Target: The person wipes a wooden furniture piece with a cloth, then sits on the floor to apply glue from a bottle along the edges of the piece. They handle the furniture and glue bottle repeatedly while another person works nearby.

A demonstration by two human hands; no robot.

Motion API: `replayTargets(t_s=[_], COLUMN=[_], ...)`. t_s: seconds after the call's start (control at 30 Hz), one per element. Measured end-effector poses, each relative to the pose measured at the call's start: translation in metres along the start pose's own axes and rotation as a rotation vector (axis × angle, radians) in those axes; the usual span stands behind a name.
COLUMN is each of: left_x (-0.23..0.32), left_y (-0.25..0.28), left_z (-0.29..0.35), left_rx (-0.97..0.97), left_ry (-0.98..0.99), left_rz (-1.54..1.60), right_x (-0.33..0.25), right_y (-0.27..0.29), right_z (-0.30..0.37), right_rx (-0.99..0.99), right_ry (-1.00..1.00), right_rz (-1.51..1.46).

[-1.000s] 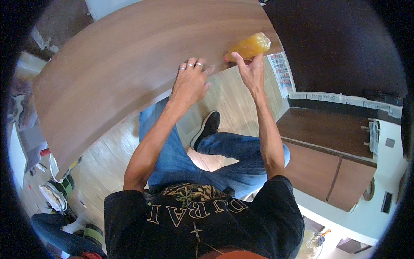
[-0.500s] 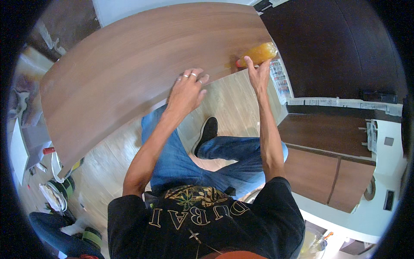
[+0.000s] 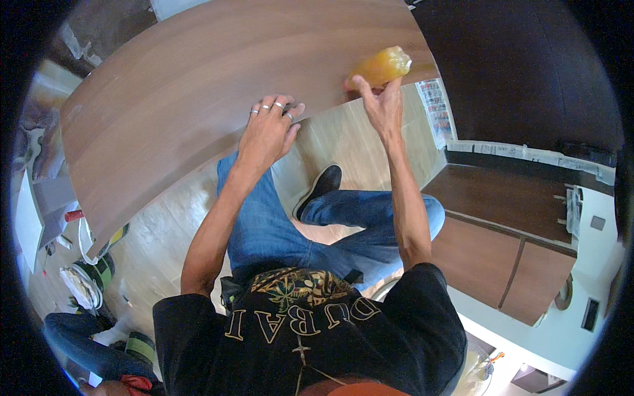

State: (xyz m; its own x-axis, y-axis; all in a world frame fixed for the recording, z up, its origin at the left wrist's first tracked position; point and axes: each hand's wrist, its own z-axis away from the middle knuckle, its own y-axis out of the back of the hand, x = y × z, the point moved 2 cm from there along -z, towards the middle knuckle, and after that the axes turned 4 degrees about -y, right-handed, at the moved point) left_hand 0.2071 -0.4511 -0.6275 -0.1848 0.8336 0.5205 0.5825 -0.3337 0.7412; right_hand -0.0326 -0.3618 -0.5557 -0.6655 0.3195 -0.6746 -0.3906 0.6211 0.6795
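Note:
A wood-grain brown board [image 3: 165, 119] stretches across the space before me. My right hand [image 3: 384, 109] grips a soft-looking plastic bottle [image 3: 386, 64] of amber-yellow liquid, with fingers wrapped under it and thumb on the near side. The bottle is tilted, its reddish tip pointing left and down toward the board near the right end. Whether the tip touches the board cannot be made out. My left hand [image 3: 267, 129], with rings on several fingers, rests open over the near edge of the board, fingers spread on its surface.
A dark panel [image 3: 495, 79] edged with masking paper [image 3: 528, 153] stands at the right. Brown cabinet fronts [image 3: 489, 264] are below it. At lower left are another person's leg [image 3: 99, 350], a red-handled tool [image 3: 74, 216] and rolls of tape or cord [image 3: 99, 274]. My shoe [image 3: 320, 188] is on the floor.
My right hand has moved the bottle leftward, away from the board's right end. My left hand has shifted slightly left along the near edge. The whole view has tilted a little.

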Motion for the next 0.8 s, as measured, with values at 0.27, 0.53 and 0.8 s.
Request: replayTargets(t_s=[0.27,0.53,0.8], left_x=[0.004,0.000,0.001], left_y=[-0.001,-0.001,-0.001], left_z=[-0.002,-0.001,-0.002], left_rx=[-0.013,-0.034,-0.020], left_ry=[0.016,-0.009,-0.019], left_rz=[0.006,-0.005,-0.002], right_x=[-0.005,0.016,0.006], right_y=[0.004,0.008,0.018], right_z=[0.008,-0.002,0.000], right_rx=[-0.028,0.012,0.042], right_ry=[-0.066,-0.019,-0.065], right_rz=[-0.011,0.010,0.079])
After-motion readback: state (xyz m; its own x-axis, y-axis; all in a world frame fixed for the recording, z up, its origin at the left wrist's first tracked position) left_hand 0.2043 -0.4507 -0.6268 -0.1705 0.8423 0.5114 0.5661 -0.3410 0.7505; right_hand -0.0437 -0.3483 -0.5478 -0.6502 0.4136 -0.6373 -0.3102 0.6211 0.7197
